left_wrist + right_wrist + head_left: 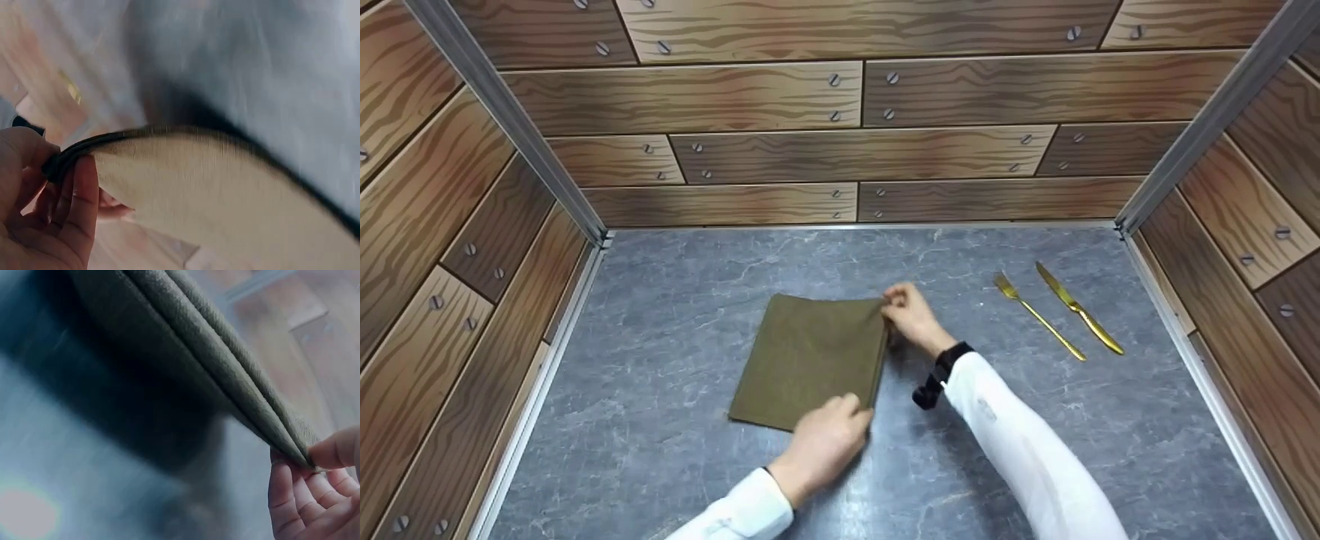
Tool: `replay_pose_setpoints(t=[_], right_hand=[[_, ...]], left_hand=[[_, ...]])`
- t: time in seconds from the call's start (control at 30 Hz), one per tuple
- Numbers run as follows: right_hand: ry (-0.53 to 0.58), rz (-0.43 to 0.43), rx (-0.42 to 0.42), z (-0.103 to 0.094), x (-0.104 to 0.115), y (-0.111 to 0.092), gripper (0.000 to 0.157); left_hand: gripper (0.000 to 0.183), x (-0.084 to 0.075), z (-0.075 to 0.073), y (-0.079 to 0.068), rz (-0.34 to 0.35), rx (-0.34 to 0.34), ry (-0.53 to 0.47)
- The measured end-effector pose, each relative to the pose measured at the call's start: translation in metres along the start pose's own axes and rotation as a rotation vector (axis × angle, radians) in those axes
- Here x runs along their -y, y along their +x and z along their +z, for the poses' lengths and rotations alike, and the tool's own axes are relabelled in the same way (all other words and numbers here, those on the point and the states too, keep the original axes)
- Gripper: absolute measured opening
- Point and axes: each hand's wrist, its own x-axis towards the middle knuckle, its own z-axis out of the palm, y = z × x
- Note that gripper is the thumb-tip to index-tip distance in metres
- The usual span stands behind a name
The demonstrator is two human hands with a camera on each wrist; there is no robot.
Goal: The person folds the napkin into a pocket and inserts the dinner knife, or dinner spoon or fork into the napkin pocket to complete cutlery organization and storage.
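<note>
Fingers [282,498] of the right hand [913,315]: curled, with thumb and fingertips pinching the far right corner of the cloth [806,360]. Fingers of the left hand [823,442]: likewise bent, thumb against fingers, gripping the near right corner, with the layered edge caught between them in the left wrist view. Cloth: one piece, olive-brown, matt, folded into a rough rectangle, placed about the middle of the tabletop [675,337], slightly nearer the left side than the right; several layers showed along its right edge, which was raised between the two hands above a dark shadow, while the left part lay flat. Container: one box-like enclosure, its far wall [772,157], left wall [457,225] and right wall [1260,187] printed with wooden planks and screw heads, grey metal strips [510,124] at the corners, grey marbled tabletop as its floor. Contents of the enclosure: the cloth, as above; one fork [1041,318], gold-coloured, tines toward the far left; one knife [1072,306], gold-coloured, blade toward the far left, handle toward the near right. Fork and knife lay roughly parallel and apart, to the right of the cloth, the fork on the left of the pair. Also recorded: two white sleeves [1035,450], and a black strap [956,352] on the right wrist.
</note>
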Motion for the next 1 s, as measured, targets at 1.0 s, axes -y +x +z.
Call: replay_pose_setpoints(t=[1.0], right_hand=[[-0.280, 0.087, 0.016, -0.063, -0.035, 0.013, 0.026]], left_hand=[[0.009, -0.066, 0.081, 0.055, 0.293, 0.044, 0.205]])
